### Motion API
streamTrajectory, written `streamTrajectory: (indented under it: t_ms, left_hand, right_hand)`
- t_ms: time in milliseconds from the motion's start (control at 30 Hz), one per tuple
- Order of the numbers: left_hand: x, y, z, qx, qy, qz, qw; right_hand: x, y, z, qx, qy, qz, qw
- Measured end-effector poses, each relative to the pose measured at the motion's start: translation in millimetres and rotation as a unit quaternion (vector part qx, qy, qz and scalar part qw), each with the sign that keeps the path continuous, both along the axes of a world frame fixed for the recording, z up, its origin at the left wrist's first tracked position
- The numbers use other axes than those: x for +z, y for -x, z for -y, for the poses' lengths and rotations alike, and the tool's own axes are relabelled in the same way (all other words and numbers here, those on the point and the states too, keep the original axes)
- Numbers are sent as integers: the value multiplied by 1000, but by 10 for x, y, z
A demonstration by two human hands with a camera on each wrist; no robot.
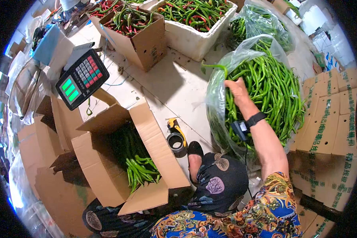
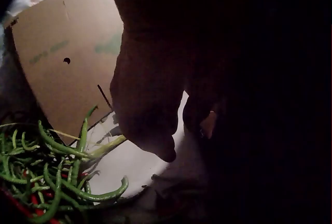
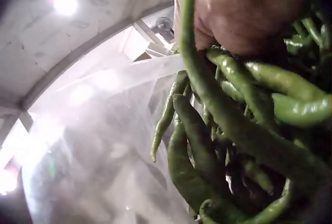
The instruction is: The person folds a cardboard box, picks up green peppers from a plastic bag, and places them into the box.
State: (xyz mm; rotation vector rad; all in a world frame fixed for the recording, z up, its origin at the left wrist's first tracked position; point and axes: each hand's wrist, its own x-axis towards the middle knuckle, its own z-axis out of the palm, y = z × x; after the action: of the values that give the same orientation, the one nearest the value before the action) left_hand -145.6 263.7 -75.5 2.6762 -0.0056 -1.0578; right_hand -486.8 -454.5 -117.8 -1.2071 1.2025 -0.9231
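Observation:
In the head view my right hand [image 1: 238, 93] reaches into a clear plastic bag [image 1: 215, 105] packed with long green chili peppers [image 1: 271, 85]. Its fingers are curled among the peppers near the bag's left rim, fingertips partly hidden. The right wrist view shows this hand [image 3: 244, 14] close over the peppers [image 3: 223, 97], the bag's film [image 3: 114, 151] beside them. My left hand [image 2: 148, 94] is a dark shape in the left wrist view, fingers pointing down and a gap between them. Loose green and red peppers [image 2: 57, 182] lie at its lower left on a pale surface.
An open cardboard box [image 1: 103, 168] with green peppers stands left of my legs. Beside it lie a tape roll [image 1: 177, 145] and a yellow-handled tool [image 1: 177, 129]. A scale display [image 1: 82, 78] stands behind. A foam box [image 1: 186, 35] of peppers is farther back; flattened cartons [image 1: 325, 123] lie right.

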Motion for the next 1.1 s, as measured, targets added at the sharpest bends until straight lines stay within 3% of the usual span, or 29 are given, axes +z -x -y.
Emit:
streamTrajectory:
  t_ms: [33, 100, 167, 233, 300, 333, 367, 400, 433, 467, 500, 567, 633, 700, 833, 900, 933, 967, 1100]
  left_hand:
    - [1, -8, 9, 1, -1, 0, 1000]
    - [-27, -10, 41, -1, -1, -2, 1000]
    - [-37, -36, 65, 0, 0, -1, 1000]
    - [-40, -46, 69, 0, -1, -1, 1000]
    - [-44, -59, 92, -2, -3, -1, 1000]
    - [-44, -66, 110, -4, -3, -1, 1000]
    - [-44, -76, 133, -6, -4, 0, 1000]
    - [-32, -86, 152, -8, -4, 0, 1000]
    - [-24, -102, 170, -10, -3, 1, 1000]
    - [-28, -109, 193, -10, -4, 2, 1000]
    - [-22, -122, 203, -12, -2, 2, 1000]
    - [-17, -128, 205, -8, 0, 3, 1000]
    - [-14, -132, 187, -4, 0, 3, 1000]
    - [13, -132, 182, 1, 1, 4, 1000]
    - [-9, -153, 183, 6, 1, -1, 1000]
    - [-34, -183, 200, 4, 2, -4, 1000]
    - [-57, -204, 214, 2, 5, -6, 1000]
    - [-65, -229, 227, 2, 6, -5, 1000]
    - [-19, -252, 171, 11, 12, 1, 1000]
  right_hand:
    - [86, 45, -2, -24, -27, -11, 999]
    - [-51, 208, 89, 0, -223, -26, 975]
    - [-251, 214, 113, 28, -290, 63, 955]
    - [-324, 221, 51, 26, -297, 120, 947]
    - [-48, 118, -103, 12, -264, 165, 950]
    - [-90, 190, -90, 49, -246, 197, 948]
    - [-430, 412, 91, 86, -245, 248, 933]
    - [-544, 501, 125, 74, -100, 87, 988]
    - [-588, 537, 152, 62, 49, -79, 994]
    - [-351, 393, 143, -16, 37, -344, 938]
    - [-242, 350, 136, 6, 135, -541, 830]
    - [-93, 341, 72, 13, 198, -613, 765]
    - [-72, 302, 78, 21, 193, -626, 756]
    - [-2, 266, 21, 31, 200, -686, 699]
    - [-69, 360, 97, 70, 115, -727, 673]
    - [41, 315, 313, 106, 77, -684, 718]
    - [-58, 240, 366, 34, 53, -740, 669]
    - [-52, 192, 390, 84, 44, -747, 658]
    - [-191, 82, 512, -49, -4, -724, 688]
